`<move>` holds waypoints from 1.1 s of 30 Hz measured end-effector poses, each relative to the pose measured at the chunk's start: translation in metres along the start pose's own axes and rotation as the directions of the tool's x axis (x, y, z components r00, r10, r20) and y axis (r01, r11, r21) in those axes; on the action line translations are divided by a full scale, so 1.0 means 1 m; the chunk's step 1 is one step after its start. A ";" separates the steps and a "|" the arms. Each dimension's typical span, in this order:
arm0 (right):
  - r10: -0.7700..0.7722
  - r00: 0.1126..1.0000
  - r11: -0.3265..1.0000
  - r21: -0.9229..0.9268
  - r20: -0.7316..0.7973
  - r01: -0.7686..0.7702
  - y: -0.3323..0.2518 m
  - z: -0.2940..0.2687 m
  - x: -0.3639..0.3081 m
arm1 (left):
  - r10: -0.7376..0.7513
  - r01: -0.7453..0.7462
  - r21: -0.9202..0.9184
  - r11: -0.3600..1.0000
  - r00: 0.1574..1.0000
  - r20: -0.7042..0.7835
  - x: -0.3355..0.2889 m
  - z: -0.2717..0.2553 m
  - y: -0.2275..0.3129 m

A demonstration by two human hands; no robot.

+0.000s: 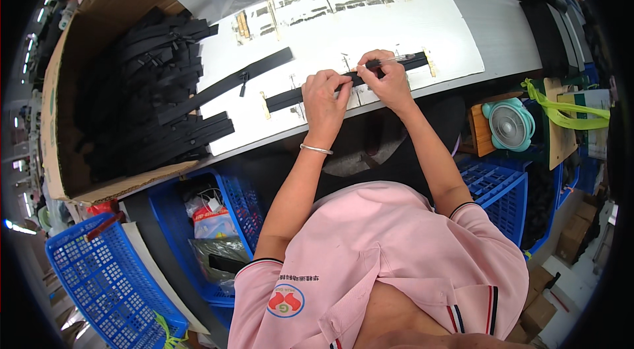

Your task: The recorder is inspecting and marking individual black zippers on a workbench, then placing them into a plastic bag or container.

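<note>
One pink shirt | left hand: pinching one black strip | right hand: gripping it and one pen

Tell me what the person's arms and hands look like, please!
The left hand and right hand wear no gloves. A thin, silver-coloured bangle circles the left wrist. The short pink fabric sleeves have dark-edged cuffs.

The pink short-sleeved shirt with dark trim bears a row of small dark printed characters just beside a blue-rimmed oval emblem with lettering and a red-and-green mark.
</note>
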State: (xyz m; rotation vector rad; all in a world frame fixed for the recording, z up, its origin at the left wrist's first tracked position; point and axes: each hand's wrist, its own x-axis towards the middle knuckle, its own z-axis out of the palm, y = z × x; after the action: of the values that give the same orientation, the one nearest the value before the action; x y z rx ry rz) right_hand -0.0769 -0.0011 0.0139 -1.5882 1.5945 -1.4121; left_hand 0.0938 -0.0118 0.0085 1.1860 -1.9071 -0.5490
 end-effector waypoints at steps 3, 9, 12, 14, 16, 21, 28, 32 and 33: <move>-0.066 0.997 0.997 -0.037 0.037 0.067 0.001 0.002 0.002 | -0.002 0.002 0.004 1.000 1.000 -0.005 0.000 -0.001 -0.001; -0.120 0.991 0.986 -0.107 0.056 0.126 0.005 0.002 0.002 | 0.008 -0.008 0.002 1.000 1.000 -0.010 0.001 0.000 0.000; -0.110 0.991 0.985 -0.123 0.071 0.118 0.005 0.003 0.002 | 0.005 -0.005 0.005 1.000 1.000 -0.010 0.001 0.000 -0.001; -0.119 0.990 0.983 -0.132 0.073 0.128 0.005 0.003 0.002 | 0.002 -0.002 0.003 1.000 1.000 -0.010 0.001 0.000 0.000; -0.089 0.993 0.987 -0.131 0.078 0.098 0.006 0.003 0.001 | 0.000 0.000 0.000 1.000 1.000 -0.012 0.000 0.000 0.000; -0.165 0.985 0.977 -0.130 0.041 0.169 0.006 0.003 0.000 | 0.003 -0.003 0.008 1.000 1.000 -0.019 0.000 0.001 0.000; -0.189 0.974 0.976 -0.081 0.124 0.200 0.010 -0.002 -0.003 | -0.013 0.013 0.014 1.000 1.000 -0.015 0.001 0.001 0.000; -0.193 0.974 0.976 -0.075 0.117 0.203 0.013 -0.001 -0.002 | -0.004 0.005 0.018 1.000 1.000 -0.018 0.001 0.001 0.000; -0.206 0.971 0.973 -0.075 0.119 0.216 0.014 -0.001 -0.001 | -0.004 0.005 0.020 1.000 1.000 -0.018 0.001 0.001 0.000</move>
State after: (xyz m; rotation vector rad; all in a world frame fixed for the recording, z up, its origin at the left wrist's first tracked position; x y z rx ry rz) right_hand -0.0832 -0.0025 0.0012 -1.9016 1.4767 -1.3486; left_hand 0.0923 -0.0127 0.0085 1.2044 -1.8992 -0.5208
